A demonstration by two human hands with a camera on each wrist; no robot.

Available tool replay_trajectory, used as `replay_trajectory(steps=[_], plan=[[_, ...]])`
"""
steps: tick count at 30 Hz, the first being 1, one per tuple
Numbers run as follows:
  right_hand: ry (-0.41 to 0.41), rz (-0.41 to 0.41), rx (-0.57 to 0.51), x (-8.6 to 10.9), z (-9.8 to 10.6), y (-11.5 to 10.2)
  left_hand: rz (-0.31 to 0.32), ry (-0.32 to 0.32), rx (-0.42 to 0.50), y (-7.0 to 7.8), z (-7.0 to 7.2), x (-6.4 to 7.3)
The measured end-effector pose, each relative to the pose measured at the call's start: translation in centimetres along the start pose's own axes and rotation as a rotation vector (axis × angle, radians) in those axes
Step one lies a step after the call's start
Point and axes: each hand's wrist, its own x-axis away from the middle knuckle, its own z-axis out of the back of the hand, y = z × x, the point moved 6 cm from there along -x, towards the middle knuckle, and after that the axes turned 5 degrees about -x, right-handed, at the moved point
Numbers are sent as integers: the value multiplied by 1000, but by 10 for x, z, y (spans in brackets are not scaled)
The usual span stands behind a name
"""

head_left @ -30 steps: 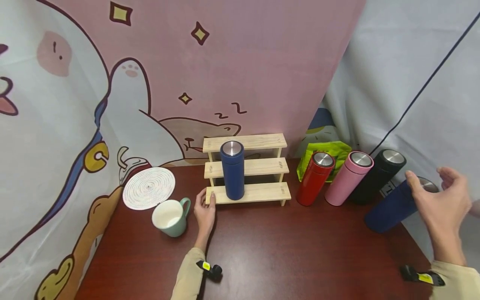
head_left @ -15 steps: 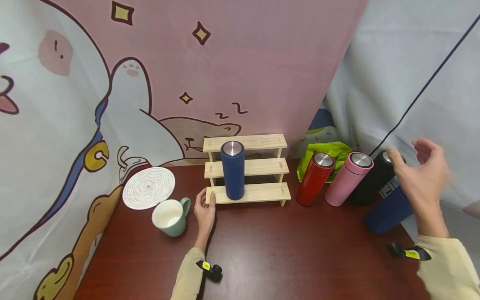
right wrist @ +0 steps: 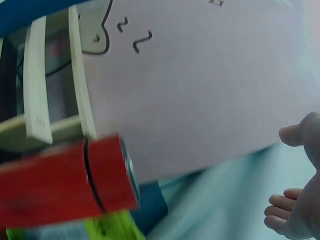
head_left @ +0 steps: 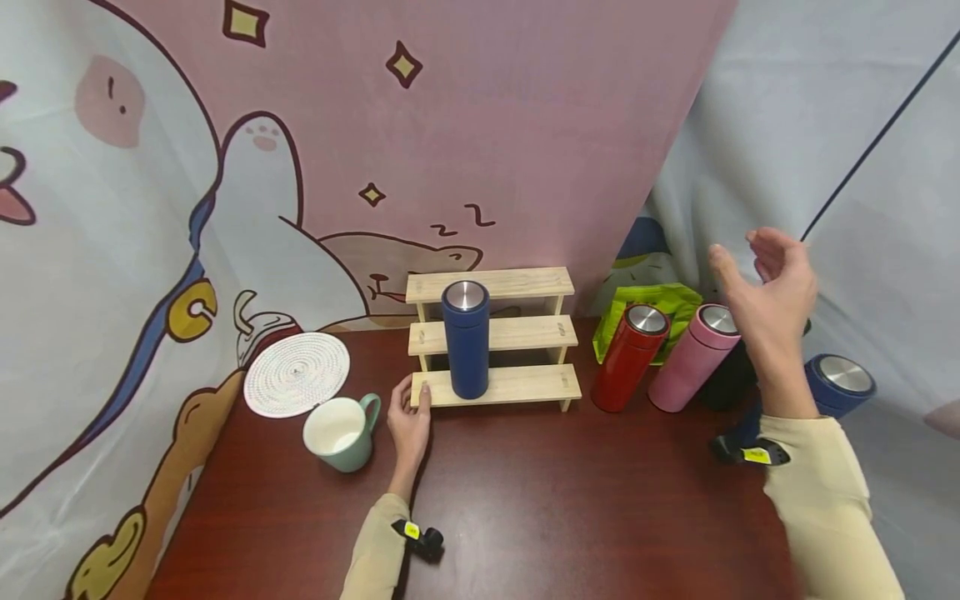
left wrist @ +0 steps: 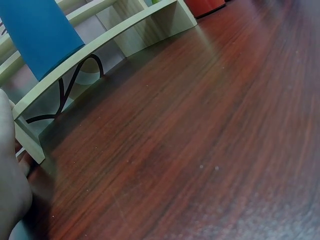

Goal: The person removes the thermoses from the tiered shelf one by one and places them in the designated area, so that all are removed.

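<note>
My left hand [head_left: 409,425] grips the left end of the lowest step of a three-tier wooden shelf [head_left: 532,383], thumb on top. On that step stands a blue thermos bottle [head_left: 468,350] with a steel lid top, also in the left wrist view. My right hand [head_left: 776,308] is raised in the air, thumb and fingers spread apart around nothing. Below it are a pink thermos [head_left: 690,367] and a black thermos [head_left: 727,379], the black one mostly hidden. Behind my right wrist is a second blue thermos [head_left: 836,387], partly covered. A red thermos [head_left: 626,367] stands right of the shelf.
A green mug [head_left: 352,450] stands left of my left hand, in front of a round white woven mat [head_left: 296,375]. Behind the red and pink bottles sits a bright green bag [head_left: 678,294]. Printed cloth [head_left: 562,125] hangs behind the dark red table [head_left: 555,500].
My right hand has moved left and up, away from the second blue thermos to over the pink and black ones, still holding nothing. The left hand stays at the shelf.
</note>
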Motion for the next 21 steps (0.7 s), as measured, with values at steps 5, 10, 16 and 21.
replay_trajectory(steps=[5, 10, 16, 21], plan=[[-51, 32, -79, 1, -27, -19, 3, 5, 2, 1, 0, 0], [-108, 58, -136, 7, -51, -36, 2, 22, -3, 1, 0, 1], [-184, 52, -174, 21, -76, -49, 11, 5, -9, 0, 1, 0], [-231, 64, -205, 31, -94, -57, 11, -1, -26, -1, 0, 0]])
